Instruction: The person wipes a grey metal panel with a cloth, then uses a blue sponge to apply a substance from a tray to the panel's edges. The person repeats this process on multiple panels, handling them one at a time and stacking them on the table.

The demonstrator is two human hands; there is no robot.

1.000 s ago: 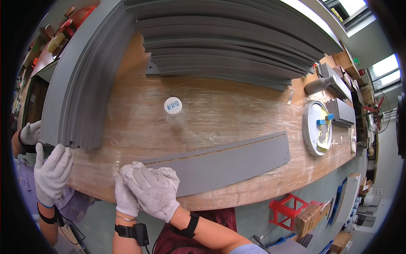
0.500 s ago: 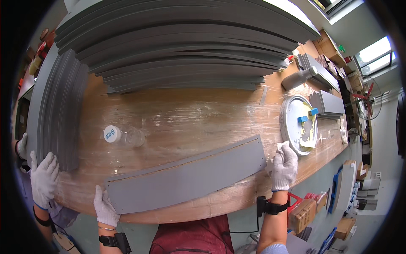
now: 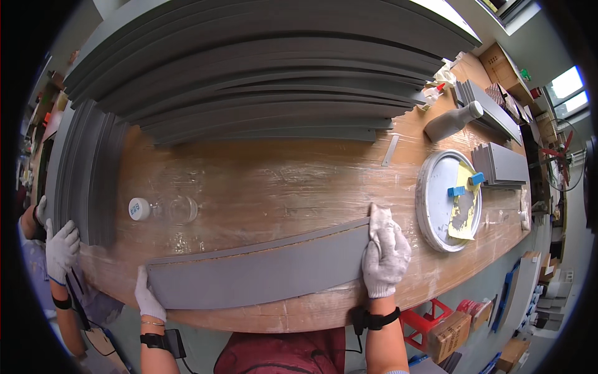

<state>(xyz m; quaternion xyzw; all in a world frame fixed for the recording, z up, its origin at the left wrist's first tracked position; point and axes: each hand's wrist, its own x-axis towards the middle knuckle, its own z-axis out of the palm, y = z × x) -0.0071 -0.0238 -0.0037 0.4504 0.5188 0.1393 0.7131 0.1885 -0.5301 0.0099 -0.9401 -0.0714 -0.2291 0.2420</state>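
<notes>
A long grey panel lies along the table's near edge, with a rough brown groove near its far long side. My left hand, in a white knit glove, grips the panel's left end, its fingers partly hidden there. At the right end, my gloved right hand is closed against the panel's far corner. A pale, cloth-like scrap appears pinched in its fingers, though it blends with the glove. Beyond the panel's left part, a clear plastic bottle with a white cap lies on its side.
Stacked grey panels fill the far side; another stack stands left, touched by a co-worker's gloved hand. Right are a round lid with blue blocks and yellow sandpaper, a grey bottle, and short panels.
My right hand has moved left from beside the lid onto the panel's right end. The panel has shifted slightly left and lies less tilted. My left hand has closed on its left end.
</notes>
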